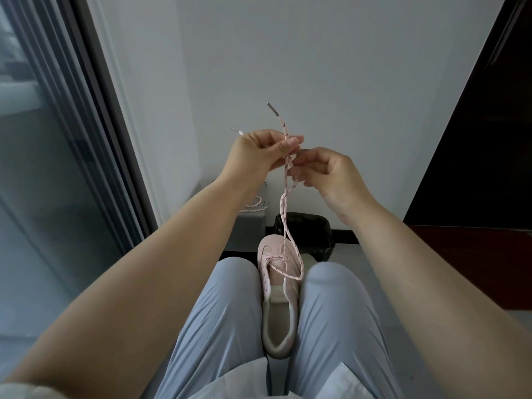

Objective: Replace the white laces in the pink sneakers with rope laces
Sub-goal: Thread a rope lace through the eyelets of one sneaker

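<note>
A pink sneaker (277,286) is wedged between my knees, toe pointing away from me. A pink speckled rope lace (285,203) runs through its lowest eyelets and rises in two strands to my raised hands. My left hand (259,154) pinches both strands, and the two metal-tipped ends stick out above and to the left of it. My right hand (328,174) pinches the strands just below and to the right of the left hand. A second rope lace (253,205) lies coiled on a grey surface beyond my left forearm.
A dark bag (311,228) sits on the floor by the white wall, just past the shoe's toe. A glass sliding door (57,168) fills the left side, dark wooden furniture (475,168) the right. White paper (250,381) lies on my lap.
</note>
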Demonstrator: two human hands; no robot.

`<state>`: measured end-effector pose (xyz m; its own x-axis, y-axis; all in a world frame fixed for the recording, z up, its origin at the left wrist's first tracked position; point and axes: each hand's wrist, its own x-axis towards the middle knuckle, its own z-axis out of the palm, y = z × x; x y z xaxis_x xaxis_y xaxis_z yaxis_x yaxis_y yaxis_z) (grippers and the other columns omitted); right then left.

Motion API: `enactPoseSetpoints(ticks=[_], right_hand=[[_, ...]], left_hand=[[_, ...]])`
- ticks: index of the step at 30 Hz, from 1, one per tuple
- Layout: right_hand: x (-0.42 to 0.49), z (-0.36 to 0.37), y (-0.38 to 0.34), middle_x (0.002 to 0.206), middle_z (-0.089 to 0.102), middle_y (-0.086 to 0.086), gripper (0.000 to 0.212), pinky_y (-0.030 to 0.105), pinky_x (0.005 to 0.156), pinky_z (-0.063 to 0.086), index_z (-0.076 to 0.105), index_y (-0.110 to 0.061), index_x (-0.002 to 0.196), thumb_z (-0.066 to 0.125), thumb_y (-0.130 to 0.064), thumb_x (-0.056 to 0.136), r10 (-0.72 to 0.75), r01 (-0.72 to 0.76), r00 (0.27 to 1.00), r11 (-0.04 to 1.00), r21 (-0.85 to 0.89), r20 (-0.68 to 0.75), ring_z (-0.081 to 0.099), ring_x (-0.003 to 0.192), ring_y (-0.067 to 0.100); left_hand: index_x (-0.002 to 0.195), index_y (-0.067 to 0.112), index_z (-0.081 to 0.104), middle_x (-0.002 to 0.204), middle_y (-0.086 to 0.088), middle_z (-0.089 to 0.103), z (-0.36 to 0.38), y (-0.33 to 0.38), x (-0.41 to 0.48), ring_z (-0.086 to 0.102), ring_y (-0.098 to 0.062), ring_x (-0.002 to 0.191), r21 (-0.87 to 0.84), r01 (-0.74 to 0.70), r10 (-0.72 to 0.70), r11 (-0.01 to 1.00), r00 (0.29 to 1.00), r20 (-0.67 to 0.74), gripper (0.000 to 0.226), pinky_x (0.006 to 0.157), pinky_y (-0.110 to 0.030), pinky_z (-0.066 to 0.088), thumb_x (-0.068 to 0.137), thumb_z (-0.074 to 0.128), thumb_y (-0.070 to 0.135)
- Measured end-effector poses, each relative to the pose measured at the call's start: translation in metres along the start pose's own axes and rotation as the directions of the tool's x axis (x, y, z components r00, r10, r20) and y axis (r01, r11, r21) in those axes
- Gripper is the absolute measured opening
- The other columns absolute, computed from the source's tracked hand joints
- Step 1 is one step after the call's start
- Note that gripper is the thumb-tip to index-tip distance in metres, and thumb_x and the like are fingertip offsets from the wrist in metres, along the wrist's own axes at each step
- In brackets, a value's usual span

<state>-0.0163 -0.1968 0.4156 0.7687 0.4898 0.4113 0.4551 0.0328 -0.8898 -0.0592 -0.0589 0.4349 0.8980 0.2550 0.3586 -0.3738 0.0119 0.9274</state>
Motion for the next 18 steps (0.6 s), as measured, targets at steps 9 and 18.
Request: enactPoseSetpoints(ticks=[9,18], right_hand=[[-0.035,0.023,0.130,0.100,0.069,0.005,0.024,0.030,0.090,0.050,0.069,-0.012,0.102,0.054,-0.001,0.087,0.499,-0.321,0.839,0.775,-0.544,0.216,0.064,0.094,0.020],[-0.030,0.040,0.152,0.086,0.061,-0.002,0.007,0.031,0.080,0.050,0.057,-0.024,0.081,0.058,-0.027,0.087,0.466,-0.173,0.875,0.548,-0.818,0.127,0.057,0.082,0.020]], left_hand=[[0.074,0.012,0.068,0.083,-0.011,0.070,-0.002,0.011,0.019,0.067,-0.022,0.080,0.343,-0.099,0.111,0.934,0.994,-0.013,0.008,0.073,-0.026,0.057,0.081,0.068,0.009],[0.077,0.010,0.066,0.091,-0.023,0.068,-0.012,-0.003,0.017,0.068,-0.009,0.067,0.328,-0.072,0.092,0.942,0.995,-0.046,0.006,0.063,-0.018,0.053,0.083,0.067,0.010]])
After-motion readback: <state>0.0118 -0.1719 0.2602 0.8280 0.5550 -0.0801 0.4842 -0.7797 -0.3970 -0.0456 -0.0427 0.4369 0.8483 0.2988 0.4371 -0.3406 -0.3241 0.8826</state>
